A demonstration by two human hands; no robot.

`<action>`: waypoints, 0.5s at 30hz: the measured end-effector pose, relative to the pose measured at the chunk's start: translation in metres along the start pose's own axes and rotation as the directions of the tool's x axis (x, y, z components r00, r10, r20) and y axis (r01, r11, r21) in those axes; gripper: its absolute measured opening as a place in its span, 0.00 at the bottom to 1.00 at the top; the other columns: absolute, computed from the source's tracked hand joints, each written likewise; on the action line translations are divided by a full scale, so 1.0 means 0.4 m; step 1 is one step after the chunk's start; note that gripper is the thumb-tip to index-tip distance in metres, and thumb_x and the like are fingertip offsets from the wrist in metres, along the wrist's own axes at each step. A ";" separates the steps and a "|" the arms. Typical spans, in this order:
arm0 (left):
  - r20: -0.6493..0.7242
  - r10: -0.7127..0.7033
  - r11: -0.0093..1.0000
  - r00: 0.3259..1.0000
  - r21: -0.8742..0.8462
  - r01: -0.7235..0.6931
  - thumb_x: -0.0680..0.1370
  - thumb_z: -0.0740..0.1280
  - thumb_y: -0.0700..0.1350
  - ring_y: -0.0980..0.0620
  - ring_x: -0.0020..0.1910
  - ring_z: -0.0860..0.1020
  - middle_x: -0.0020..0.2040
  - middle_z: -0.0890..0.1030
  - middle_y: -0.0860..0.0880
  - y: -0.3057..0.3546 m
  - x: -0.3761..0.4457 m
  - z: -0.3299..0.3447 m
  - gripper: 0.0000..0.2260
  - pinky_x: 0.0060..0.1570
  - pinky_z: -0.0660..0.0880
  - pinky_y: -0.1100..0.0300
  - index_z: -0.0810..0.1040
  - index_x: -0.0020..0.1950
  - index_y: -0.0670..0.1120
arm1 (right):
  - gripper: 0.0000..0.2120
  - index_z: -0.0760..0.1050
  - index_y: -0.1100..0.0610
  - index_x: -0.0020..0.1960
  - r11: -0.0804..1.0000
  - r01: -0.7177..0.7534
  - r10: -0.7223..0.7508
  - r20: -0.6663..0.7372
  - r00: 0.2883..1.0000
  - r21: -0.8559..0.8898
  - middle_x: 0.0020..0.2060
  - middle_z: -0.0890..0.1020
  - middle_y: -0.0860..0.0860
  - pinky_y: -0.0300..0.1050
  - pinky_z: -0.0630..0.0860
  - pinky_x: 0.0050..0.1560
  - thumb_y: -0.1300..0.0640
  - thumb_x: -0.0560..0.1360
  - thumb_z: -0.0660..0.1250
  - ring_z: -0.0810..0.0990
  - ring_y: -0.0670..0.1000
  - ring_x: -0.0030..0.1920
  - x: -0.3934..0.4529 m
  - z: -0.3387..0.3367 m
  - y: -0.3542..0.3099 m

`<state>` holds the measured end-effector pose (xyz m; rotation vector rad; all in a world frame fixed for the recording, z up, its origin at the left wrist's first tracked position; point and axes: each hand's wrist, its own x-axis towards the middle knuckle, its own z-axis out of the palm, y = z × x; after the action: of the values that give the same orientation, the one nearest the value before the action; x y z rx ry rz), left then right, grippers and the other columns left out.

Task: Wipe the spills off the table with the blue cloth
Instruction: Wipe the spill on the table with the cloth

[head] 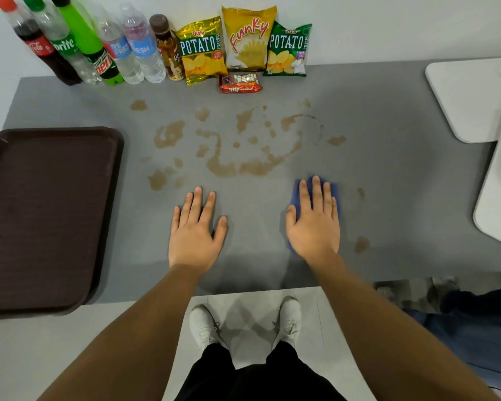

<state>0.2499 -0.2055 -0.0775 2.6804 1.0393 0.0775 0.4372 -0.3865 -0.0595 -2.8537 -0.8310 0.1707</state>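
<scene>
Brown spills [243, 166] spread in patches across the middle of the grey table [388, 169], with smaller spots at the right [361, 244]. The blue cloth [297, 195] lies flat on the table, mostly hidden beneath my right hand [314, 224], which presses on it with fingers extended. Only the cloth's edges show around the fingers and thumb. My left hand [195, 230] rests flat on the bare table to the left, palm down, fingers apart, holding nothing. Both hands sit just in front of the main spill.
A dark brown tray [41, 215] lies at the left, overhanging the table's front edge. Several drink bottles [99, 44] and snack bags [252, 39] line the back wall, with a small red packet [240, 83] before them. White chairs [469, 96] stand at the right.
</scene>
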 end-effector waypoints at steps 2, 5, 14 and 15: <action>-0.004 0.005 1.000 1.000 0.005 -0.005 0.85 0.47 0.64 0.53 0.84 0.43 0.86 0.49 0.51 -0.002 0.000 0.000 0.29 0.82 0.44 0.48 0.50 0.85 0.57 | 0.31 0.52 0.53 0.83 0.998 0.060 -0.060 0.021 0.998 -0.007 0.84 0.52 0.53 0.54 0.46 0.82 0.44 0.83 0.52 0.47 0.56 0.83 0.043 -0.006 0.024; -0.008 0.007 1.000 1.000 0.003 -0.007 0.85 0.48 0.64 0.53 0.84 0.43 0.86 0.49 0.51 -0.002 -0.001 -0.002 0.29 0.82 0.45 0.48 0.51 0.85 0.56 | 0.31 0.53 0.52 0.83 0.994 0.109 -0.109 0.023 0.994 -0.012 0.83 0.52 0.53 0.54 0.47 0.82 0.44 0.83 0.52 0.48 0.56 0.83 0.100 -0.018 0.081; -0.013 0.003 1.000 1.000 -0.007 -0.003 0.85 0.47 0.64 0.53 0.84 0.43 0.86 0.49 0.52 -0.002 0.001 0.001 0.29 0.82 0.45 0.47 0.51 0.85 0.56 | 0.31 0.51 0.51 0.83 0.993 -0.117 0.117 0.009 0.993 0.011 0.84 0.49 0.52 0.55 0.45 0.82 0.42 0.84 0.50 0.46 0.56 0.83 0.019 -0.052 0.247; -0.014 0.004 1.000 1.000 -0.009 -0.004 0.85 0.47 0.64 0.53 0.84 0.44 0.86 0.49 0.52 -0.002 0.001 0.002 0.29 0.82 0.45 0.47 0.51 0.85 0.56 | 0.31 0.50 0.50 0.84 0.990 -0.140 0.140 0.006 0.990 0.011 0.84 0.49 0.52 0.55 0.46 0.82 0.42 0.84 0.50 0.46 0.56 0.83 -0.006 -0.047 0.237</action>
<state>0.2499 -0.2047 -0.0785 2.6777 1.0358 0.1017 0.4879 -0.4690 -0.0587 -2.9021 -0.6275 0.1994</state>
